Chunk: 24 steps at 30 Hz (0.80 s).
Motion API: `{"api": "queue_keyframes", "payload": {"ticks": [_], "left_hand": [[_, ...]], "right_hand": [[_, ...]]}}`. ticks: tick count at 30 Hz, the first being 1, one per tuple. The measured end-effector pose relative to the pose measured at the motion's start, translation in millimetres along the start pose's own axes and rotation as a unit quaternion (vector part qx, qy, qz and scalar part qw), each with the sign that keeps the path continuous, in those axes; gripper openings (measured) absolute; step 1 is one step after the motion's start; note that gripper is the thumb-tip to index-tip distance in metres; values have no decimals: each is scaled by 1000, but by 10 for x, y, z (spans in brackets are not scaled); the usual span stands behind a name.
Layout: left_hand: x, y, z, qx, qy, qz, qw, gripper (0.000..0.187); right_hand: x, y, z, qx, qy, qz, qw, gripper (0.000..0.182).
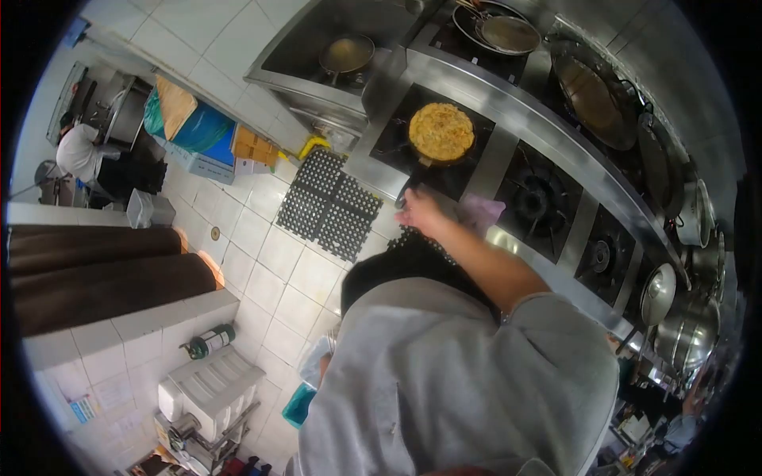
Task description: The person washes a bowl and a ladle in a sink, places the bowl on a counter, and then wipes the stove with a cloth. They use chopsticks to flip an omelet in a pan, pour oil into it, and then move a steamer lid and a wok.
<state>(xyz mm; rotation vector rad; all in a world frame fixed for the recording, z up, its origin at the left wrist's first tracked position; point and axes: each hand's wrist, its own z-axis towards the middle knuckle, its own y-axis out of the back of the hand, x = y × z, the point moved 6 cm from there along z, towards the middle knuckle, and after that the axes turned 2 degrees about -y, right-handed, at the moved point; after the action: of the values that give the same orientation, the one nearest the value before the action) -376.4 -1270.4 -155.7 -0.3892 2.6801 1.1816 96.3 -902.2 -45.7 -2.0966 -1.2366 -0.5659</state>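
Note:
My right hand [418, 213] is at the end of a dark frying pan handle [413, 181], its fingers around it. The pan rests on a stove burner and holds a round, golden, omelette-like food [441, 132] that fills it nearly to the rim. A crumpled pink cloth [479, 213] lies on the stove's front edge, beside my right wrist. Of my left hand [324, 365] only a small patch of skin shows past my grey shirt. It is next to a pale translucent item [316, 353] and a teal one [298, 404]; its fingers are hidden.
Bare burners [536, 198] stand right of the pan. Pans and lids [591, 91] line the back shelf. Another pan [347, 55] sits at the upper left. A black perforated mat [329, 202] lies on the tiled floor. A co-worker [79, 155] is at the far left.

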Motion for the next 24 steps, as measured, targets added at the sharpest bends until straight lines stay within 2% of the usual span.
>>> {"api": "queue_keyframes", "payload": {"ticks": [1,2,4,5,6,7,9,11,13,15,18,19,21,22,24], "left_hand": [[75,72,109,1,-12,22,1000,26],[156,159,222,1,-31,51,998,26],[234,468,458,-22,-102,122,987,25],[221,654,591,-43,-143,145,978,25],[203,994,705,-139,-209,1,968,27],[190,1191,892,-87,-124,-90,984,29],[-229,1926,1091,-29,74,-265,961,34],[-337,2387,1506,-13,78,-236,969,38],[-325,2714,1979,-14,61,-271,961,37],[-359,3142,2367,-10,21,-248,969,35],[-122,3621,3029,16,-29,-228,973,32],[-35,3763,3169,27,0,-252,967,30],[179,4064,3491,34,-4,-247,968,29],[235,4241,3565,32,6,-236,971,28],[553,4426,3867,36,37,-236,970,30]], "right_hand": [[-63,23,-35,38,-24,-43,998,39],[-98,19,-38,32,-31,-38,998,39],[-3,109,9,-42,63,-32,997,39],[-65,76,-29,-21,17,-54,998,39],[-16,50,-96,32,-5,-35,999,40],[13,27,-136,86,-26,-12,996,41],[-13,118,-38,56,-19,35,998,41],[-88,169,-17,22,-17,84,996,41],[-91,92,-19,89,-50,121,987,41],[-18,43,52,40,-27,165,985,39],[244,-314,-134,-100,41,204,973,34],[216,-432,-44,-111,42,208,971,34],[207,-518,39,-251,123,198,940,32],[299,-692,5,-270,167,215,923,32],[499,-986,-111,-282,189,243,909,33]]}}
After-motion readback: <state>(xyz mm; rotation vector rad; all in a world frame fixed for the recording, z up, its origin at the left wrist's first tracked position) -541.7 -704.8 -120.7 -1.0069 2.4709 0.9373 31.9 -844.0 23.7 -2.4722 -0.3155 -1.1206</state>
